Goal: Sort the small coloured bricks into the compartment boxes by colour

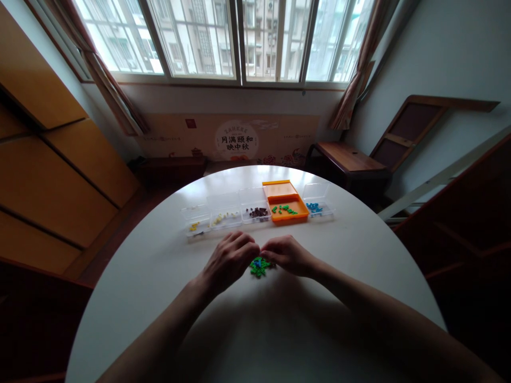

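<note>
Left hand [231,258] and right hand [288,254] meet over a heap [258,267]
Fingers bunched together, tips touching (anything pinched is hidden); the green-and-blue heap lies mid-worktop [159,276], slightly wider sideways, pieces jumbled.

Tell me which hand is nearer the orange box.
Right. The right hand lies almost straight in front of the orange box; the left hand sits off to that box's left, farther away.

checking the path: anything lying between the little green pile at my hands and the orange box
Nothing visible. Only bare table lies between the green pile and the orange box. The left hand and right hand are both at the pile itself.
</note>
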`<state>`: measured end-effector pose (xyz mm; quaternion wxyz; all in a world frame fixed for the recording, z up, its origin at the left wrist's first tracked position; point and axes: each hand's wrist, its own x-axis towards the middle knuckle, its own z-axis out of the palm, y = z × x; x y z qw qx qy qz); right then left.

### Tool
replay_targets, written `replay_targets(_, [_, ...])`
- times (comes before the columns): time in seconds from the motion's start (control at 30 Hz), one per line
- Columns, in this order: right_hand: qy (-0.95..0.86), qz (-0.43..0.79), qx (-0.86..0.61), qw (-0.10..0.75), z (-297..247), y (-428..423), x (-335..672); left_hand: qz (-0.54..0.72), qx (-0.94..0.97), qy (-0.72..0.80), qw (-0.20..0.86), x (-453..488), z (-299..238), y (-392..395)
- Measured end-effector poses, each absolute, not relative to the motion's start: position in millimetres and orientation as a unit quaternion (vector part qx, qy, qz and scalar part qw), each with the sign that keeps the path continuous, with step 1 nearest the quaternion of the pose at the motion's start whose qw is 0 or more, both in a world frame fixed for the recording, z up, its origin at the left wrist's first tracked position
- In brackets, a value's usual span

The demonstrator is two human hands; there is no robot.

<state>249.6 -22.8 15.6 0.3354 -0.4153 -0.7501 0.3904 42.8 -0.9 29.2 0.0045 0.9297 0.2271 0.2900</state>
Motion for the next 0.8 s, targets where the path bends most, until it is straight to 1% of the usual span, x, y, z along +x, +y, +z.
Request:
replay_targets(0.07, [-0.744, 0.382, -0.422, 0.350, 12.5, -18.9, 252.3, 0.295, 0.926, 0.236, 0.009, 42.0, 28.4, -0.2])
replay_targets(0.17, [-0.714, 0.342, -0.459, 0.402, 8.1, -6.6, 264.8, 0.293, 0.923, 0.250, 0.016, 40.4, 27.1, 1.7])
replay_targets(0.37, [-0.568, 0.179, -0.600, 0.533, -0.3, 29.9, 320.1, 0.277, 0.925, 0.258, 0.023, 35.8, 23.1, 4.1])
replay_targets(0.47, [-0.479, 0.128, -0.642, 0.585, -6.4, 42.7, 347.8, 0.276, 0.925, 0.258, 0.025, 34.0, 21.4, 4.2])
replay_targets(0.57, [-0.444, 0.111, -0.649, 0.608, -12.9, 50.1, 366.0, 0.284, 0.922, 0.261, 0.029, 33.4, 21.2, 4.6])
replay_targets(0.8, [-0.429, 0.152, -0.631, 0.629, -17.6, 52.8, 370.4, 0.306, 0.909, 0.272, 0.072, 30.1, 23.0, 8.4])
